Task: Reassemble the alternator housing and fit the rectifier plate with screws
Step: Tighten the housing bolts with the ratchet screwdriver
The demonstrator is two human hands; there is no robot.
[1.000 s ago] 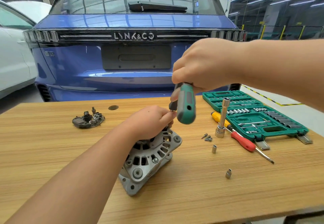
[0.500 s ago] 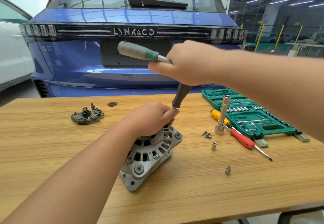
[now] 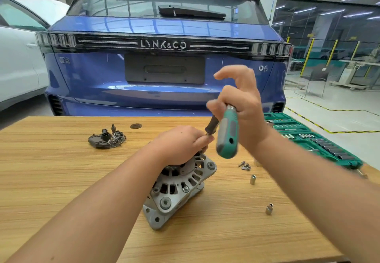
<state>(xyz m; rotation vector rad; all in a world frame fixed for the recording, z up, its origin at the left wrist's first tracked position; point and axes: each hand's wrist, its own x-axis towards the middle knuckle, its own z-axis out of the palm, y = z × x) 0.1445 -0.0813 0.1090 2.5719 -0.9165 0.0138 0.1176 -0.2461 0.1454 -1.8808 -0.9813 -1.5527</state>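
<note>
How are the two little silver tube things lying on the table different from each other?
The upper socket lies nearer the heap of screws; the lower socket lies alone, closer to the table's near edge.
The upper socket looks like a plain straight tube; the lower socket narrows to a smaller tip.
Both are small, silvery, loose on the wood, and untouched by either hand.

Bright overhead strip lighting, soft shadows, glare on blue car [image 3: 164, 90], wide-angle edge distortion, motion-blurred screwdriver [image 3: 227, 137]
</note>
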